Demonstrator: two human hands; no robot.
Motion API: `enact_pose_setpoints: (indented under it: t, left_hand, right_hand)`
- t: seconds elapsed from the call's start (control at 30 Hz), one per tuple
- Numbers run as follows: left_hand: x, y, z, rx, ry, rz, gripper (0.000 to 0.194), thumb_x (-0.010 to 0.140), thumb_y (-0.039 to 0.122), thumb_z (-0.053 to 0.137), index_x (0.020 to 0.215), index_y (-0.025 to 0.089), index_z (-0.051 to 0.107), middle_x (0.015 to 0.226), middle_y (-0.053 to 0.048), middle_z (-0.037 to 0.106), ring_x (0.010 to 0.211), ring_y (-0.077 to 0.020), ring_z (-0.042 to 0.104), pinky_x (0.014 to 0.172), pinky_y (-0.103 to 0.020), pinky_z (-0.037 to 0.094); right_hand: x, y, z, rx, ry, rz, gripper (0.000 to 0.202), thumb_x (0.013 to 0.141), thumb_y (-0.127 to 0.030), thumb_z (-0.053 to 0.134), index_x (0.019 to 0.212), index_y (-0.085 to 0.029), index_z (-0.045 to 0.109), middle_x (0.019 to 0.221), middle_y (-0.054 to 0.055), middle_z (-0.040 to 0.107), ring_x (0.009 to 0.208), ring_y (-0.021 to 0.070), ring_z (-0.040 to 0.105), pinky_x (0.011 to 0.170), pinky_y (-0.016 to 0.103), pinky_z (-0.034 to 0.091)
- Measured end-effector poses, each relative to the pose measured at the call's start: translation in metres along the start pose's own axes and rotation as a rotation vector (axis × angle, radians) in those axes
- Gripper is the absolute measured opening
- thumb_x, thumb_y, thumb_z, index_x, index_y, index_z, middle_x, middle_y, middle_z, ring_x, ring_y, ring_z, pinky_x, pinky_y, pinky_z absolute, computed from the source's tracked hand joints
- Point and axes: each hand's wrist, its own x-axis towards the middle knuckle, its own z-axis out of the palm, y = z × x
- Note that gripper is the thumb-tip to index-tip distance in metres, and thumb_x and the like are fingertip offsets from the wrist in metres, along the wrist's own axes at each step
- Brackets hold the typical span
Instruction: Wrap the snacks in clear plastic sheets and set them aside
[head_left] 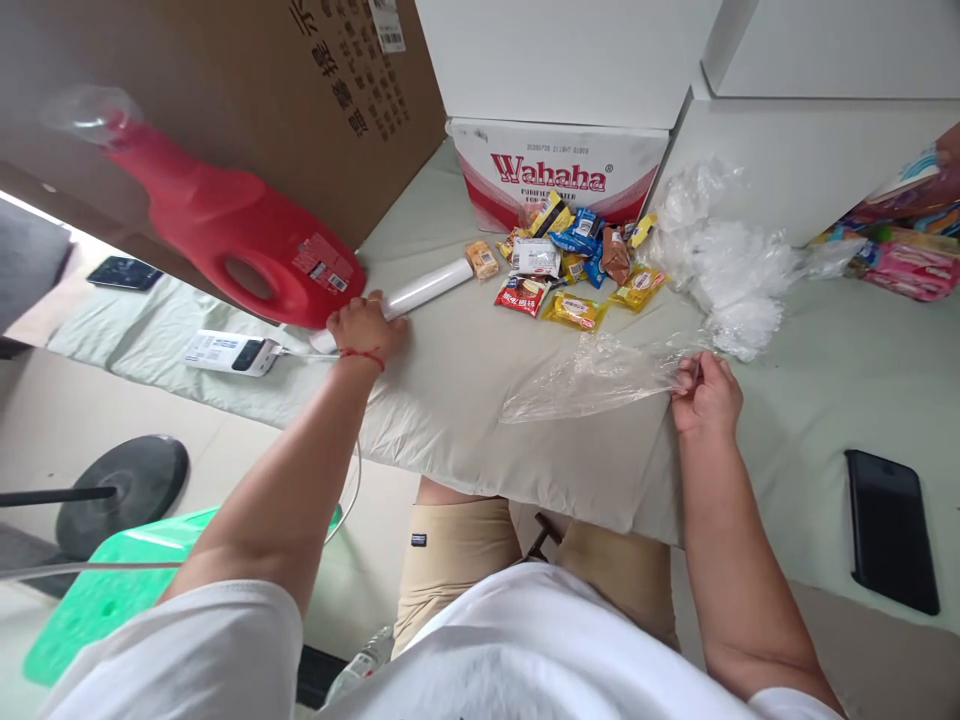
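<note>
My left hand (pixel 367 330), with a red string at the wrist, lies over a white roll (pixel 431 287) beside the red bottle; its fingers wrap over the roll. My right hand (pixel 707 393) pinches one end of a clear plastic bag (pixel 592 385), which stretches to the left across the cloth. Behind the bag lies a pile of small wrapped snacks (pixel 574 245), in yellow, blue, red, white and brown wrappers. A heap of crumpled clear plastic bags (pixel 731 270) sits to the right of the snacks.
A red bottle (pixel 251 235) leans by a brown carton (pixel 375 150) at the left. The Wahaha box (pixel 480 170) stands behind the snacks. A white power bank (pixel 229 352) with a cable is at the left, a black phone (pixel 892 530) at the right, pink packages (pixel 911 268) far right.
</note>
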Motion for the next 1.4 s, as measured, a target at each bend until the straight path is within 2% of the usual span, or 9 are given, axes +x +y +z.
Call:
enact_pose_setpoints:
  t: [0.17,0.4,0.6,0.73,0.8,0.9,1.07,1.2,1.4]
  left_hand:
    - [-0.017,-0.011,-0.003,0.147,-0.047,-0.008,0.037,0.099,0.031,0.055,0.134,0.017,0.055,0.133,-0.013,0.055,0.122,-0.0342,0.045,0.102,-0.055,0.034]
    - [-0.026,-0.043,-0.01,0.155,-0.092,-0.209,0.034,0.091,0.036,0.063,0.119,0.016,0.06,0.132,-0.017,0.055,0.122,-0.0388,0.042,0.102,-0.064,0.029]
    - [-0.022,-0.053,-0.009,0.098,0.152,-0.251,0.041,0.089,0.039,0.068,0.121,0.015,0.058,0.143,-0.017,0.048,0.132,-0.0417,0.034,0.107,-0.066,0.031]
    - [-0.037,-0.009,-0.004,-0.044,0.287,0.028,0.043,0.094,0.038,0.058,0.13,0.014,0.059,0.141,-0.018,0.052,0.132,-0.0381,0.044,0.11,-0.056,0.036]
    - [-0.051,0.029,0.005,-0.217,0.123,0.165,0.034,0.1,0.038,0.045,0.114,0.015,0.067,0.118,-0.015,0.066,0.111,-0.0303,0.059,0.1,-0.045,0.045]
    - [-0.079,0.093,0.023,-0.351,-0.171,0.363,0.042,0.102,0.04,0.038,0.095,0.017,0.072,0.098,-0.013,0.069,0.095,-0.0268,0.062,0.09,-0.04,0.049]
    - [-0.124,0.169,0.047,-0.387,-0.153,0.53,0.027,0.093,0.04,0.061,0.103,0.018,0.074,0.115,-0.015,0.066,0.113,-0.0331,0.056,0.095,-0.045,0.047]
    - [-0.131,0.179,0.05,-0.564,-0.187,0.525,0.01,0.093,0.021,0.057,0.088,0.02,0.066,0.099,-0.01,0.066,0.1,-0.0267,0.059,0.087,-0.039,0.047]
    - [-0.12,0.158,0.046,-1.043,-0.182,0.289,0.012,0.098,0.027,0.052,0.087,0.022,0.053,0.066,0.004,0.049,0.061,-0.0144,0.046,0.064,-0.027,0.038]
  right_hand:
    - [-0.001,-0.001,0.002,-0.022,0.004,-0.004,0.035,0.077,-0.038,0.083,0.076,-0.02,0.053,0.064,-0.005,0.061,0.043,0.0043,0.041,0.034,0.015,0.029]
    - [-0.004,-0.002,0.004,-0.047,0.002,-0.009,0.035,0.076,-0.038,0.083,0.077,-0.02,0.052,0.065,-0.006,0.06,0.043,0.0037,0.041,0.036,0.014,0.029]
    - [-0.005,-0.004,0.006,-0.037,0.005,0.023,0.035,0.078,-0.039,0.082,0.078,-0.02,0.052,0.066,-0.006,0.06,0.044,0.0038,0.041,0.038,0.014,0.03]
    - [-0.007,-0.005,0.01,0.031,-0.024,-0.003,0.035,0.078,-0.036,0.084,0.08,-0.02,0.052,0.071,-0.007,0.059,0.055,0.0063,0.054,0.048,0.016,0.044]
    - [-0.008,-0.005,0.012,0.034,-0.018,-0.031,0.033,0.077,-0.035,0.083,0.08,-0.02,0.054,0.076,-0.005,0.062,0.062,0.0077,0.059,0.055,0.019,0.051]
    - [-0.009,-0.007,0.013,0.033,-0.015,-0.048,0.032,0.076,-0.036,0.082,0.079,-0.019,0.054,0.083,-0.002,0.066,0.067,0.0096,0.063,0.06,0.023,0.056]
    - [-0.006,-0.009,0.011,0.01,-0.025,-0.002,0.031,0.077,-0.036,0.077,0.078,-0.021,0.05,0.071,-0.003,0.065,0.049,0.0075,0.052,0.041,0.017,0.037]
    - [-0.001,-0.007,0.009,-0.016,0.043,-0.01,0.029,0.08,-0.035,0.075,0.078,-0.021,0.05,0.062,-0.007,0.058,0.042,0.0059,0.043,0.037,0.016,0.029]
    - [-0.003,-0.005,0.007,-0.027,0.084,-0.054,0.026,0.08,-0.035,0.073,0.081,-0.021,0.052,0.067,-0.005,0.06,0.051,0.0082,0.053,0.042,0.017,0.035]
